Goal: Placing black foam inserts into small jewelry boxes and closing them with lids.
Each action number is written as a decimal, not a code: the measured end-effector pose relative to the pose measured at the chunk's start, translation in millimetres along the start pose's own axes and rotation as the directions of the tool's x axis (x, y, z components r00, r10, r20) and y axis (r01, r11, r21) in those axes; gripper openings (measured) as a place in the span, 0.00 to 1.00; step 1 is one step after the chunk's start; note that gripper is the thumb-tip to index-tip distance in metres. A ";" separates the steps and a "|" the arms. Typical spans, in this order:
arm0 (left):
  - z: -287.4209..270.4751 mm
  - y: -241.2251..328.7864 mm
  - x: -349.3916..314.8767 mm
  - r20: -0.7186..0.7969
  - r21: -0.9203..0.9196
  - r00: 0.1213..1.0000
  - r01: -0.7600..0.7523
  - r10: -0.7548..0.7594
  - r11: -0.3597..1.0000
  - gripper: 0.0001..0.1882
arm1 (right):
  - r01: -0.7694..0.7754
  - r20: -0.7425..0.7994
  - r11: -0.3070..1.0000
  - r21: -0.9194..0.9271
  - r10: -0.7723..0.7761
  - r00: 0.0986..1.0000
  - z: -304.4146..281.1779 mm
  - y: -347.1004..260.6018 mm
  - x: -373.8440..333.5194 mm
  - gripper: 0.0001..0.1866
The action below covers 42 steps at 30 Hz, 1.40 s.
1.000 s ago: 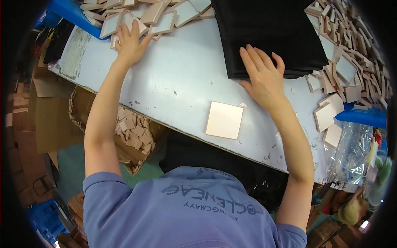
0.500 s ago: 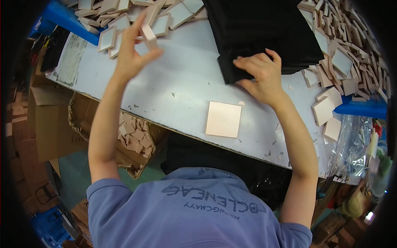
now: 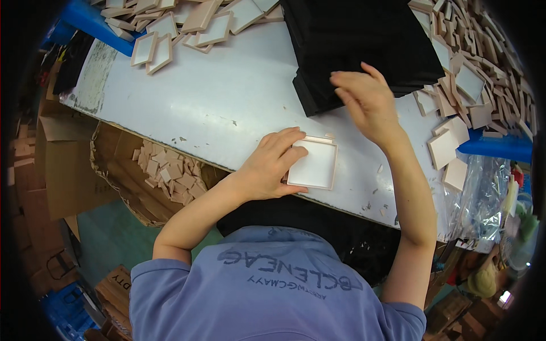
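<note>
A square pink tray (image 3: 314, 166) with a white inside lies on the white table (image 3: 227, 96) near its front edge. My left hand (image 3: 272, 165) grips the tray's left side, fingers over its rim. My right hand (image 3: 367, 101) hovers over the near corner of a stack of black sheets (image 3: 358, 40), fingers bent and apart, with nothing seen in it.
Heaps of pink square pieces lie at the table's back left (image 3: 187, 23) and right (image 3: 483, 85). Blue bin edges (image 3: 500, 146) flank them. A cardboard box of pink scraps (image 3: 165, 170) sits below the table on the left, and a clear plastic bag (image 3: 483, 193) hangs on the right.
My left hand came back from the far left heap, lifting a pink piece on the way, and now grips the tray at the front edge. My right hand rose off the black stack's edge.
</note>
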<state>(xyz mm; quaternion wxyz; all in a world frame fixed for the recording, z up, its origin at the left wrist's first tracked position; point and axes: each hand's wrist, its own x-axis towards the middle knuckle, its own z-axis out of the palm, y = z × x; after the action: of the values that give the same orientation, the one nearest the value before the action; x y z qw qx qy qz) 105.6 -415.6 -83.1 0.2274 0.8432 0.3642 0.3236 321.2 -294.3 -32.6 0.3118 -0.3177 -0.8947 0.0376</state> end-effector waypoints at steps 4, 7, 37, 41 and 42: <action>1.6 -1.0 -7.8 -0.077 -0.051 0.996 0.041 -0.045 0.998 0.47 | -0.009 -0.378 0.995 -0.099 -0.029 0.925 -13.7 -39.9 -24.5 0.10; 4.0 1.0 -4.8 -0.067 -0.100 0.990 0.118 -0.125 0.988 0.58 | 0.203 -0.077 0.976 -0.072 -0.209 0.975 -5.3 -65.6 -69.6 0.11; -6.0 31.8 10.8 0.199 0.337 0.973 0.039 -0.112 0.941 0.29 | -0.501 -0.030 0.743 -0.444 0.547 0.837 -61.9 3.5 -124.2 0.38; -0.7 21.5 2.3 0.139 0.305 0.988 0.020 -0.065 0.952 0.28 | -0.589 0.270 0.723 -0.362 0.686 0.676 -65.8 -10.1 -98.7 0.36; -0.9 19.2 0.5 0.123 0.250 0.989 0.047 -0.079 0.967 0.30 | -0.588 0.270 0.725 -0.360 0.684 0.677 -72.0 -9.0 -94.0 0.36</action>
<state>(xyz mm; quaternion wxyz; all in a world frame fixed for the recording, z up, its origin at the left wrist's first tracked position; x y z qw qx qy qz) 114.2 -427.2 -70.4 0.1546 0.8724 0.4124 0.2119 414.9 -366.6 -22.6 0.0552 -0.6326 -0.7665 0.0960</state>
